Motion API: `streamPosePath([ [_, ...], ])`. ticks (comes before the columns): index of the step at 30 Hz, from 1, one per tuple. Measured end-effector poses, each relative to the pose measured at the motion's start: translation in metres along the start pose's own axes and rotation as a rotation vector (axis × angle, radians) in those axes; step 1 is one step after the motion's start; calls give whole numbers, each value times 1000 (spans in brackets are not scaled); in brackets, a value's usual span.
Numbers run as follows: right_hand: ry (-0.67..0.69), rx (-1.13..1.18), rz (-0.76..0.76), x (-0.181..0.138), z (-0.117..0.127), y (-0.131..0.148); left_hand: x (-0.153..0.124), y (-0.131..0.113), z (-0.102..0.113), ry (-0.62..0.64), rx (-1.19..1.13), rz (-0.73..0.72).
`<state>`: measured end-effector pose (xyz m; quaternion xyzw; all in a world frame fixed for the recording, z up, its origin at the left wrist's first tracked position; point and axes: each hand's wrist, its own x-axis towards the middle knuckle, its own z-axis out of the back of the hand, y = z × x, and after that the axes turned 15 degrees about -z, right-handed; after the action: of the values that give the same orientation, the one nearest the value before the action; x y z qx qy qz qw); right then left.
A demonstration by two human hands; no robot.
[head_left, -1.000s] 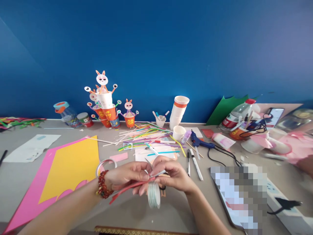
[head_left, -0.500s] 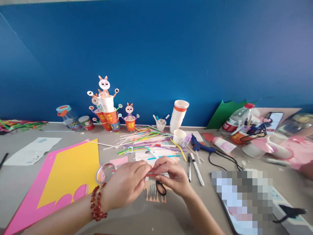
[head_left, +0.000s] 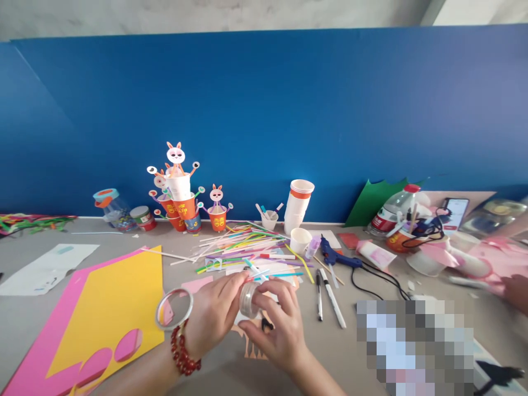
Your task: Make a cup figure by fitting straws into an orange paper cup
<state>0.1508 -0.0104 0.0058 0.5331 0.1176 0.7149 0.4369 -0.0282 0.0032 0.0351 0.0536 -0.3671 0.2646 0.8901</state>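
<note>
My right hand (head_left: 275, 325) is closed round a small roll of clear tape (head_left: 248, 298), held just above the table in front of me. My left hand (head_left: 214, 314), with a red bead bracelet (head_left: 183, 355) on the wrist, pinches the roll's upper left edge with its fingertips. A larger clear tape ring (head_left: 174, 309) lies beside my left wrist. Under my hands lie black scissors handles (head_left: 266, 324) and an orange paper cut-out (head_left: 252, 346), both partly hidden.
Yellow paper on a pink sheet (head_left: 111, 308) lies to the left. Behind my hands are several coloured straws (head_left: 243, 242), stacked paper cups (head_left: 300, 203), bunny cup figures (head_left: 181, 192), a blue glue gun (head_left: 336, 254) and pens (head_left: 332, 291). Another person's hand (head_left: 515, 289) shows far right.
The red strip that both hands pinched is no longer in plain view. The small tape roll has come up between my hands. The camera has tilted upward.
</note>
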Motion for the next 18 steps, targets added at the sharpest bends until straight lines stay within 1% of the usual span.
streamPosePath([
  [2, -19, -59, 16, 0, 0, 3, -3, 1, -4, 2, -47, 65],
  [5, -11, -55, 13, 0, 1, 4, -10, 1, -8, -1, -137, 171],
  [9, 20, -38, -11, -1, 1, 1, -16, 1, -14, -58, -277, 279],
  [13, 14, -28, -7, -1, 0, -1, -14, -2, -18, -123, -414, 406],
  [18, 20, -77, -6, 2, 1, -1, -7, -6, -17, -138, -567, 557],
])
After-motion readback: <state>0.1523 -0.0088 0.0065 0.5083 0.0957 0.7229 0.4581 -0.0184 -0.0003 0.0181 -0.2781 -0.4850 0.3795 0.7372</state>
